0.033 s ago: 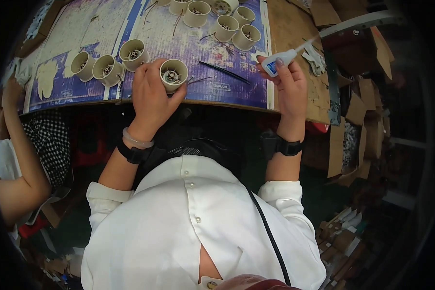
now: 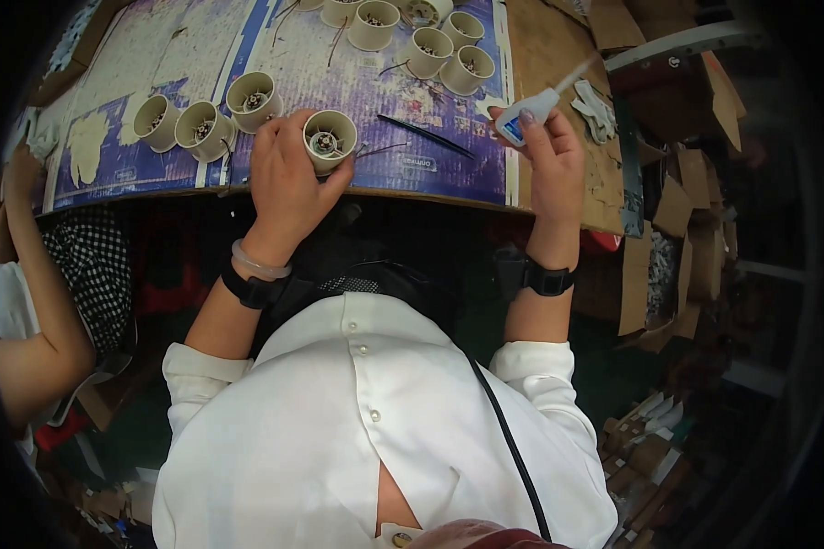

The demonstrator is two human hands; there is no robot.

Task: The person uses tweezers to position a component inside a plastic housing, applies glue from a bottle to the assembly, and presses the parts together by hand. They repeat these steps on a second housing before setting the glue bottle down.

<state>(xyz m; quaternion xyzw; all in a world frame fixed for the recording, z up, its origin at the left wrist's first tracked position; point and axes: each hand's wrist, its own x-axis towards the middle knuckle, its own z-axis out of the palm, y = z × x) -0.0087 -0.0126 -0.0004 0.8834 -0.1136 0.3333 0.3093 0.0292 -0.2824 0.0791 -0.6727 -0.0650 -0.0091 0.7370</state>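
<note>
Near the front edge of the table, my left hand (image 2: 286, 177) is closed round a cream plastic cup-shaped housing (image 2: 318, 166). A round metal part with wires sits inside the housing, and a thin dark wire comes out at its right. Off to the right, my right hand (image 2: 554, 169) grips a small white glue bottle (image 2: 538, 106) with a blue label. Its long thin nozzle points up and to the right, away from the housing. Between my hands lies a slim black stick-like tool (image 2: 426, 136), which neither hand touches.
Three similar housings (image 2: 196, 133) stand left of my left hand; several more (image 2: 373, 26) stand at the far side. White gloves (image 2: 596, 112) lie right of the bottle. Open cardboard boxes (image 2: 673, 210) are at the right. Another person's arm (image 2: 41, 302) is at the left.
My right hand and the glue bottle have tilted very slightly, the nozzle tip rising a little. My left hand keeps its hold on the housing.
</note>
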